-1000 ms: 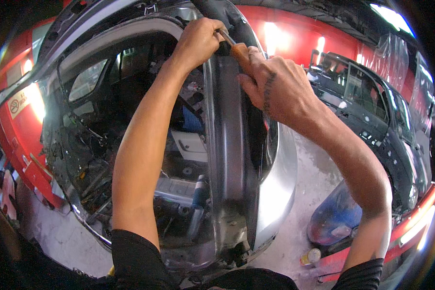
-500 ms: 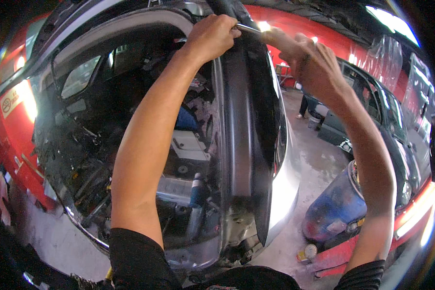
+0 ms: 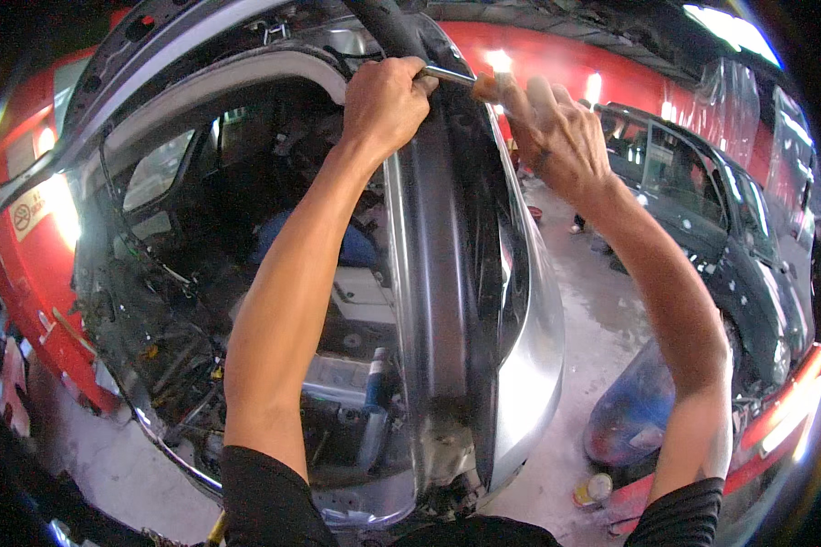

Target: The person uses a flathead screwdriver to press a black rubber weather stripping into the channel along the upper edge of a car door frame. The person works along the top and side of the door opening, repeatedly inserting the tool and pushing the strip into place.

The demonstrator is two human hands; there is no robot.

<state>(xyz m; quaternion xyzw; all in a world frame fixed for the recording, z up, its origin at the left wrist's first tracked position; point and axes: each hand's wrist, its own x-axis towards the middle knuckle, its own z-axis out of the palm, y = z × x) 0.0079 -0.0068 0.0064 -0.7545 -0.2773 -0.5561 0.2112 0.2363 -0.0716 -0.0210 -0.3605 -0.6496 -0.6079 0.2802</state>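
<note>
My left hand [image 3: 385,108] is closed around one end of a slim metal-shafted tool [image 3: 451,75], at the top corner of a car body's rear opening. Its shaft runs to the right, ending in an orange-brown handle. My right hand [image 3: 561,137] has its thumb and fingertips at that handle, the other fingers loosely bent. What the tool's tip meets is hidden behind my left hand. Below both hands runs the dark rear pillar [image 3: 442,273] of the car, beside a silver outer panel [image 3: 529,374].
Inside the stripped car, a blue-topped cylinder [image 3: 374,383] stands among loose parts. A blue drum [image 3: 629,410] is at the right, near a red beam [image 3: 652,479] and a small round tin [image 3: 598,489]. A dark car [image 3: 684,182] stands beyond. A dark strut [image 3: 388,27] hangs overhead.
My right hand was blurred by motion and its fingers more curled; now they are more extended. Both hands and the tool sit slightly lower in view. The view has shifted a little.
</note>
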